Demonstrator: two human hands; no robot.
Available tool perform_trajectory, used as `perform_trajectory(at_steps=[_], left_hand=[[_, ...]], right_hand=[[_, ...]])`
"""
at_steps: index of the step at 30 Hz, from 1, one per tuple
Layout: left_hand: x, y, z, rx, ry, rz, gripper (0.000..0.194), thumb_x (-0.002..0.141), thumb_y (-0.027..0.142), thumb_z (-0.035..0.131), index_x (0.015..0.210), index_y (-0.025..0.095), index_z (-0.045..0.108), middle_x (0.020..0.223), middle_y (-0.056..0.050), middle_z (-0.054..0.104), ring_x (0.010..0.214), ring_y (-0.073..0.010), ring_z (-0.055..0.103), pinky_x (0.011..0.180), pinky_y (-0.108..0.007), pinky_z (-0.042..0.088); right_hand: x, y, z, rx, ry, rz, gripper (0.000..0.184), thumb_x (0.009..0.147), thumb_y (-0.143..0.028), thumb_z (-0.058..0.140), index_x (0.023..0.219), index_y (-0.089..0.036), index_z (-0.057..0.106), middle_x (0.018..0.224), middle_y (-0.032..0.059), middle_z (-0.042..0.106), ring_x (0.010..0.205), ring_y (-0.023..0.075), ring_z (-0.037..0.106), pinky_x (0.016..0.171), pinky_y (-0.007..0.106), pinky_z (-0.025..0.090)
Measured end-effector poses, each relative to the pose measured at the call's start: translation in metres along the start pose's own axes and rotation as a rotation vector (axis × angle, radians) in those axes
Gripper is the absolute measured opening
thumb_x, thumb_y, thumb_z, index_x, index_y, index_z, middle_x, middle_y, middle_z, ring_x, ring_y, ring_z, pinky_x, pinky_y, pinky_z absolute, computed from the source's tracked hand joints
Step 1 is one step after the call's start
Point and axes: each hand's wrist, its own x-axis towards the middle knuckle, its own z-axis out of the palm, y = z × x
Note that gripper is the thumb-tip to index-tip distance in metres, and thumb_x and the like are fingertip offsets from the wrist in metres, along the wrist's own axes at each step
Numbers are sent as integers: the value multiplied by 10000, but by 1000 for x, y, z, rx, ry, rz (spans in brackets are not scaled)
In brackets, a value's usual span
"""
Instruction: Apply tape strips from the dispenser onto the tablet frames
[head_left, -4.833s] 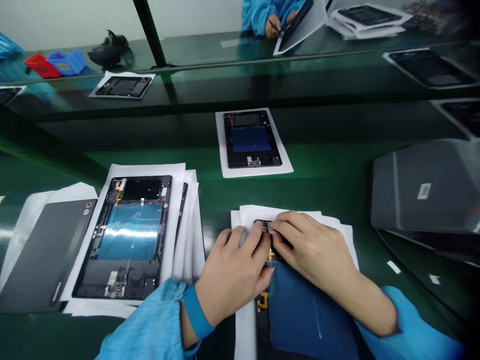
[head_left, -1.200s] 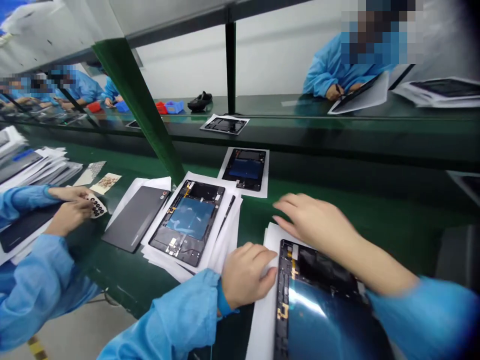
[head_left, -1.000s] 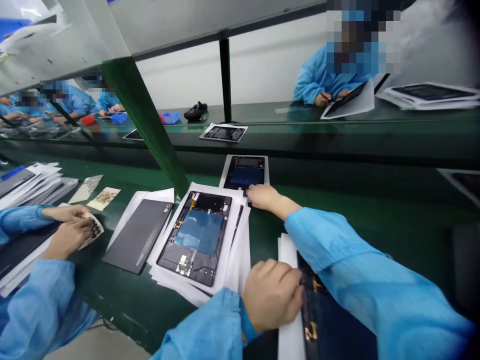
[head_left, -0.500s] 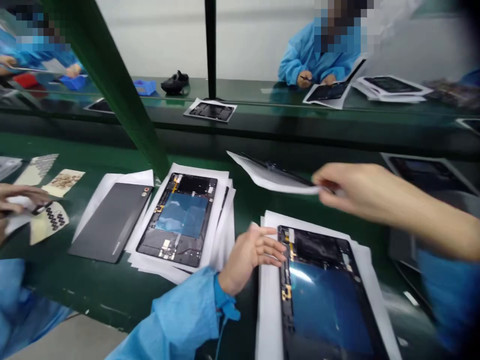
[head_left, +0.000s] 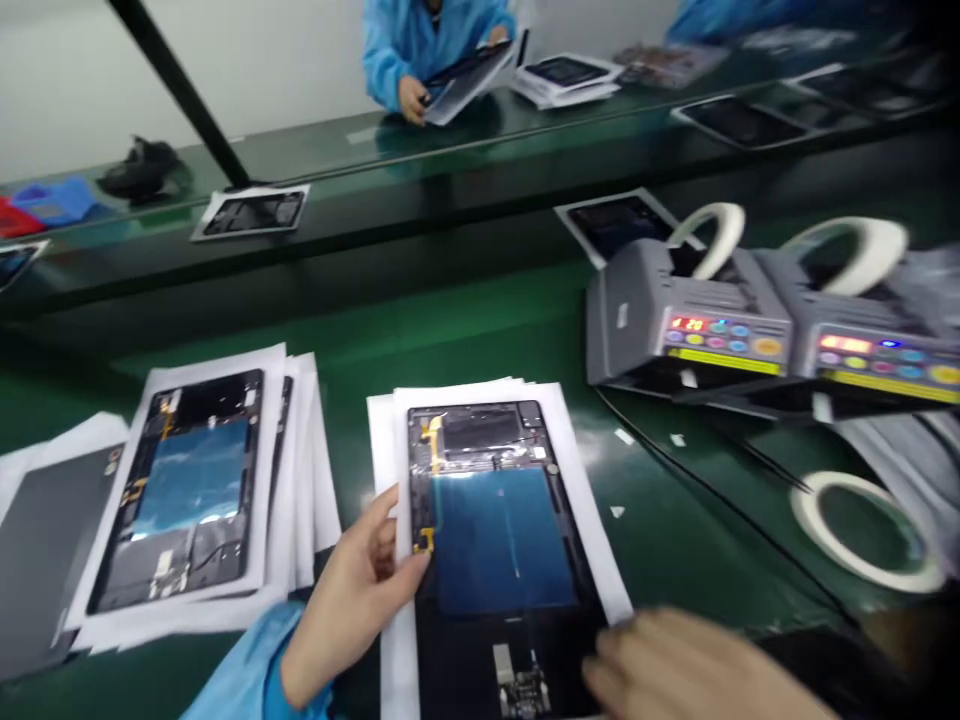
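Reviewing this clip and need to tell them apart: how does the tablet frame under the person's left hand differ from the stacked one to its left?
The tablet frame by the left hand has a deep blue panel; the stacked tablet frame has a paler, glare-lit one. The left hand's fingers touch the first frame's edge; no hand touches the stacked frame, and another dark frame edge shows beside it. Both are black, with gold flex strips, and lie on white paper.

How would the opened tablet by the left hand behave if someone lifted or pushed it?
The opened tablet looks thin and rigid, probably stiff with slight flex. Its exposed yellow flex cable seems fragile and easy to snag. On smooth paper sheets it might slide if pushed, so the left hand at its edge could steady it.
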Motion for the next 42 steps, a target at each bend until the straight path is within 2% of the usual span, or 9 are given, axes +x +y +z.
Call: perform_trajectory(at_steps=[1, 4, 6, 9, 18, 24, 31, 36, 42], left_hand=[[-2, -2, -1, 173, 59, 53, 552, 881, 345, 564, 1382, 199, 383, 722, 32, 615, 612, -109, 596, 638, -224, 504], [-7, -9, -5, 675, 237, 295, 512, 904, 339, 537, 1382, 219, 398, 582, 88, 506, 437, -80, 488, 459, -177, 415], [-10, -10, -7, 848, 286, 450, 444, 918, 346, 530, 1334, 214, 449, 576, 87, 503, 420, -75, 490, 432, -168, 402], [-13, -5, -9, 921, 275, 570, 322, 941, 333, 498, 1229, 191, 519, 586, 70, 527, 432, -75, 521, 431, -160, 422], [4, 46, 3, 1000, 156, 741, 228, 944, 206, 457, 1149, 169, 550, 704, 5, 618, 582, -128, 613, 553, -246, 514], [52, 75, 36, 1164, -36, 682, 172, 922, 270, 505, 1052, 177, 569, 771, -20, 620, 638, -203, 615, 539, -346, 529], [104, 71, 66, 1238, -46, 563, 126, 909, 285, 513, 921, 174, 569, 840, -43, 603, 741, -235, 613, 625, -380, 537], [117, 66, 64, 1137, -64, 577, 129, 918, 245, 507, 962, 182, 611, 889, -34, 604, 845, -210, 592, 759, -356, 514], [122, 63, 61, 1089, -119, 610, 176, 944, 225, 462, 909, 190, 631, 854, -25, 567, 803, -181, 542, 747, -333, 478]], right_hand=[[1, 22, -5, -40, 34, 51, 137, 907, -206, 492, 934, -215, 626, 814, 4, 675, 741, 131, 614, 730, 276, 469], [0, 96, -16, -549, 271, 279, 193, 827, -236, 650, 999, -151, 625, 886, 81, 684, 755, 195, 625, 663, 310, 469], [-4, 133, -14, -681, 271, 367, 219, 845, -217, 618, 1057, -162, 614, 932, 100, 683, 773, 231, 632, 644, 336, 471], [-12, 159, -3, -676, 226, 398, 266, 876, -191, 549, 1139, -178, 586, 946, 107, 677, 776, 260, 628, 628, 375, 483], [-14, 161, -2, -691, 324, 277, 132, 835, -143, 609, 951, -200, 631, 847, 55, 686, 677, 172, 612, 581, 299, 453], [31, 111, 7, -309, 277, 218, 87, 829, -138, 628, 908, -171, 612, 867, 35, 683, 738, 130, 627, 650, 250, 492], [56, 101, 42, -6, 278, 229, 110, 871, -139, 554, 966, -147, 609, 877, 41, 686, 747, 121, 640, 635, 240, 495], [47, 109, 45, 84, 211, 197, 167, 895, -166, 513, 1027, -137, 612, 916, 67, 676, 809, 148, 639, 672, 263, 521], [48, 110, 41, 93, 135, 174, 237, 913, -186, 457, 1072, -134, 625, 917, 68, 668, 795, 158, 628, 641, 281, 521]])
